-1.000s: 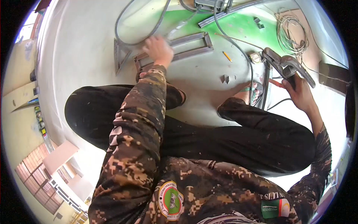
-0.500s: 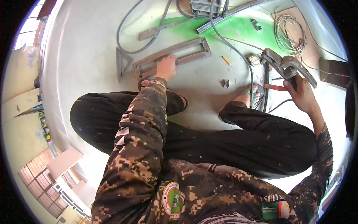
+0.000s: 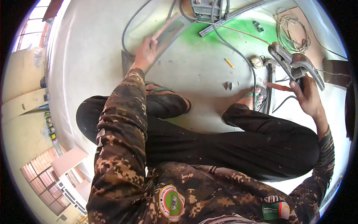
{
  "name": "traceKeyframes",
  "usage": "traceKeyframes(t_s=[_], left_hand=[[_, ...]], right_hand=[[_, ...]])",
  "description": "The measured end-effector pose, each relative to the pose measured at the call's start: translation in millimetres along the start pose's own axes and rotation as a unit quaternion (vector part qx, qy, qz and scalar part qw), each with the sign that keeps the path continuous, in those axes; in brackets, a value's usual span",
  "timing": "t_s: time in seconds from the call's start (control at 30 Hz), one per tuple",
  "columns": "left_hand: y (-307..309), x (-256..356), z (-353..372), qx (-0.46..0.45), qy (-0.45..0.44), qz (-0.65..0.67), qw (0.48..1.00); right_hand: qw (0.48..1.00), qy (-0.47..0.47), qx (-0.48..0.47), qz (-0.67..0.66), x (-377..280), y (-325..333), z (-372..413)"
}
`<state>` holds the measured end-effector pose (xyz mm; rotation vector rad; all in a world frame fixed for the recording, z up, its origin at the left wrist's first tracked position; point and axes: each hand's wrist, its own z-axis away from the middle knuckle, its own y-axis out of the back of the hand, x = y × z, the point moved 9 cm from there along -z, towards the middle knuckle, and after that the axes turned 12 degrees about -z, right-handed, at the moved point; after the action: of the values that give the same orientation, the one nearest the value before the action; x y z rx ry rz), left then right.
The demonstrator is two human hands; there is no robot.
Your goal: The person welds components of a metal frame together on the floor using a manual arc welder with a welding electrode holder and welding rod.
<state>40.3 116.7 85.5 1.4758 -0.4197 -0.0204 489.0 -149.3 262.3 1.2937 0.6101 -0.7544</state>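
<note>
My left hand (image 3: 144, 55) grips one long bar of a rectangular metal frame (image 3: 166, 29). The frame is slanted away from me and slightly blurred. Its fingers are closed around the bar. In my right hand (image 3: 310, 98) is a welding electrode holder (image 3: 286, 59), its handle inside my closed fingers. A thin welding rod (image 3: 235, 30) sticks out of its jaws toward the upper left, the tip ending near the frame's far end. Close to my left wrist lies a triangular metal piece (image 3: 126, 63), partly covered.
A welding machine (image 3: 207, 7) stands at the top, with a dark cable (image 3: 238, 51) running across the floor. Around it lie a metal tube (image 3: 233, 20), a pencil (image 3: 229, 63), a tape measure (image 3: 257, 61), small metal offcuts (image 3: 228, 86) and coiled wire (image 3: 292, 33).
My left hand has closed on the frame and swung it from nearly level to a steep slant, up and left. The welding rod's tip has shifted up and left.
</note>
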Motion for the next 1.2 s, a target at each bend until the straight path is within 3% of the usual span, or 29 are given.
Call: traceKeyframes(t_s=[0.1, 0.17, 0.2, 0.27, 0.3, 0.37, 0.5, 0.63, 0.77, 0.8, 0.9, 0.97, 1.1, 1.2], left_hand=[[3, -16, -26, 0.058, 0.055, 0.079, 0.994], [-23, -38, -43, 0.040, 0.102, 0.082, 0.991], [-50, -63, -50, 0.052, 0.171, 0.161, 0.971], [-89, -75, -57, -0.032, 0.262, 0.382, 0.886], [-89, -72, -54, -0.030, 0.262, 0.383, 0.885], [-108, -54, -26, -0.047, 0.393, 0.498, 0.771], [-147, -39, -4, -0.069, 0.371, 0.614, 0.693], [-183, -38, 17, -0.100, 0.352, 0.636, 0.679], [-188, -27, 35, -0.086, 0.369, 0.632, 0.676], [-187, -26, 35, -0.082, 0.371, 0.635, 0.673], [-196, -35, 42, -0.114, 0.400, 0.571, 0.708], [-185, -39, 27, -0.115, 0.292, 0.421, 0.851], [-154, -22, 51, -0.162, 0.313, 0.411, 0.841], [-163, -22, 61, -0.165, 0.338, 0.478, 0.794]], right_hand=[[0.999, -0.032, -0.017, 0.040, 4, -1, 0], [1.000, -0.013, -0.004, -0.014, 5, -1, -1], [1.000, -0.009, -0.003, -0.014, 3, -1, -2], [0.999, -0.019, -0.003, -0.040, 1, -1, -3], [0.999, -0.024, -0.005, -0.049, 0, -2, -3], [0.996, -0.058, -0.031, -0.053, -3, -5, -5], [0.989, -0.059, -0.031, -0.129, -1, -12, -11], [0.984, -0.063, -0.039, -0.163, -4, -20, -16], [0.989, -0.117, -0.090, 0.013, -11, -26, -26], [0.994, -0.077, -0.081, 0.009, -14, -28, -29], [0.996, -0.053, -0.078, 0.001, -31, -33, -43], [0.987, -0.126, -0.093, 0.048, -32, -36, -49], [0.994, -0.068, -0.078, 0.026, -41, -42, -56], [0.995, -0.062, -0.072, 0.037, -47, -42, -59]])
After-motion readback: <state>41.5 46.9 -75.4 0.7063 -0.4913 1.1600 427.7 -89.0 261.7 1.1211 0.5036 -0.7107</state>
